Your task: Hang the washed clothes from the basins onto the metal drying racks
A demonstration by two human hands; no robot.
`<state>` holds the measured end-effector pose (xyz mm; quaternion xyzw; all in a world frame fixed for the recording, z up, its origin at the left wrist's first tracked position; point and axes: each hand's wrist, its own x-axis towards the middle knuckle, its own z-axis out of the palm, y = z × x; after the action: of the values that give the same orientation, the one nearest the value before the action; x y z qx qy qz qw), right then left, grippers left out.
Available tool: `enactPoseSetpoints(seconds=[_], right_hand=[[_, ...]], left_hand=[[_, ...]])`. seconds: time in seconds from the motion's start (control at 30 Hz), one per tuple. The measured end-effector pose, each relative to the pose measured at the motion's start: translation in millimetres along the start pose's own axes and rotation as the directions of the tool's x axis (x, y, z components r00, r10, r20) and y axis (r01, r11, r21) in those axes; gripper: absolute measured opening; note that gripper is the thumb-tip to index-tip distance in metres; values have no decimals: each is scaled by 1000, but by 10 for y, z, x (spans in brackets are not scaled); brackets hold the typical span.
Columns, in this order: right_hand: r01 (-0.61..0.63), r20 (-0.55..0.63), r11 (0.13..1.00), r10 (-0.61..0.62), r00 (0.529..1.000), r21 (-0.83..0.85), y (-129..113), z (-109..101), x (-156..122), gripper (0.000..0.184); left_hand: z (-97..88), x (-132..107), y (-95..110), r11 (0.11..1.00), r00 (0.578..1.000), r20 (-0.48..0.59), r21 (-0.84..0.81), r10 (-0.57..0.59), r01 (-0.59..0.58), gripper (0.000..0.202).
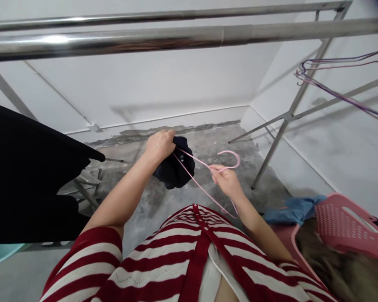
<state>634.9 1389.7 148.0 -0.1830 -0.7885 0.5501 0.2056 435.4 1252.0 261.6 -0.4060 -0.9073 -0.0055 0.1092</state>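
My left hand [161,144] is closed on a dark garment [178,174] that hangs bunched below it, with a small pale label showing inside. A thin pink clothes hanger [204,193] slants between my hands, its left end going in at the garment's upper edge. At the base of the hook, my right hand [226,179] pinches the hanger, and the hook curves up above the fingers. How far the hanger reaches inside the cloth is hidden.
A metal drying rack [138,41] spans the view ahead. Black clothing [34,176] hangs at the left above a mint-green basin [6,253]. Several wire hangers [337,86] hang at the right. Below them, a pink basket [343,218] holds dark cloth, with a blue plastic bag [294,209] beside it.
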Motion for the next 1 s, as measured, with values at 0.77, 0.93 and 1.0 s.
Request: enactPoseSetpoints(seconds=[0.77, 0.93, 1.0], right_hand=[[-41, -4, 999, 41, 999, 21, 274, 647, 289, 30], [78, -227, 989, -48, 973, 124, 203, 440, 320, 32], [119, -257, 987, -87, 963, 110, 148, 419, 318, 31]], left_hand=[[-48, -312, 220, 889, 882, 257, 132, 395, -437, 31], [161, -641, 70, 955, 972, 179, 224, 155, -193, 31], [308, -779, 107, 978, 993, 91, 191, 70, -87, 38]])
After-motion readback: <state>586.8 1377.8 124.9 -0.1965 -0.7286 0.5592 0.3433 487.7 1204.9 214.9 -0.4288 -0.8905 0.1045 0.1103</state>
